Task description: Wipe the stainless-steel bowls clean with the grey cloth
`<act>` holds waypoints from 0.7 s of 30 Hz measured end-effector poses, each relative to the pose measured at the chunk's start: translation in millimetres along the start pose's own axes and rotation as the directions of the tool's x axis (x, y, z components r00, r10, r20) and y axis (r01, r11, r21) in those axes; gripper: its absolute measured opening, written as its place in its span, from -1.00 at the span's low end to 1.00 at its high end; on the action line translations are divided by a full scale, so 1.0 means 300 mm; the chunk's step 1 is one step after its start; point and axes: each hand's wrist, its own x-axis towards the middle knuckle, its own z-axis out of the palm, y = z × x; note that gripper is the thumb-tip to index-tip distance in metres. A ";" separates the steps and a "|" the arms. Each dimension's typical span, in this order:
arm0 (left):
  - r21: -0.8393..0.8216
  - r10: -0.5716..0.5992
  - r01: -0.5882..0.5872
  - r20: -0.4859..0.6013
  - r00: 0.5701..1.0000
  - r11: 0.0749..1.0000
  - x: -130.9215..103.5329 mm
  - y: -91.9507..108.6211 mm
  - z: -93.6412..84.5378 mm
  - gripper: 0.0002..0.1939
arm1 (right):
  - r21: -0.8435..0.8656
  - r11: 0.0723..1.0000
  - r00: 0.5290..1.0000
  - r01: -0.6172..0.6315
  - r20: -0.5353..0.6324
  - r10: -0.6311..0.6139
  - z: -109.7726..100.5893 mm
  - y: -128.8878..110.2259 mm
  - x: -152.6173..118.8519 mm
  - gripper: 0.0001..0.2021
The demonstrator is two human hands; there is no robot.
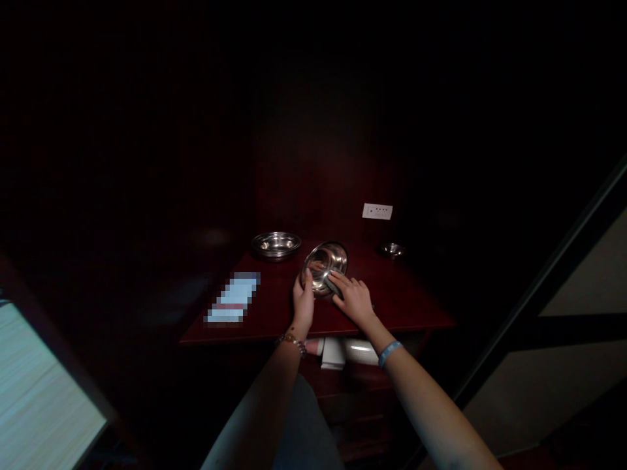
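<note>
A shiny steel bowl (333, 254) is tilted up over the dark red shelf, its inside facing me. My left hand (304, 297) grips its left rim, with the thumb over the edge. Inside the lower right of the bowl, my right hand (353, 297) presses a small grey pad (334, 284) against the metal. The pad is mostly covered by the fingers, so its exact kind is unclear. To the left of the bowl, several steel dishes (275, 245) appear nested together. A smaller steel bowl (392, 250) rests at the right.
The dark red shelf (274, 313) has a straight front edge. A blurred-out bright rectangle (234, 297) lies at its left. Below are a white box (333, 353) and a pale roll (361, 351). A white socket plate (377, 211) is on the back wall.
</note>
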 end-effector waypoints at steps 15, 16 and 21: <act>-0.041 -0.085 0.085 0.010 0.996 0.996 0.000 -0.009 -0.005 -0.39 | 0.222 0.963 0.988 0.155 -0.048 -0.148 0.032 0.027 0.005 -0.43; -0.043 -0.096 0.096 0.019 0.995 0.994 0.000 -0.008 -0.005 -0.39 | 0.239 0.957 0.987 0.162 -0.053 -0.154 0.033 0.029 0.006 -0.44; -0.055 -0.123 0.126 0.048 0.991 0.991 -0.006 0.001 -0.005 -0.39 | 0.270 0.944 0.982 0.187 -0.051 -0.180 0.038 0.036 0.009 -0.47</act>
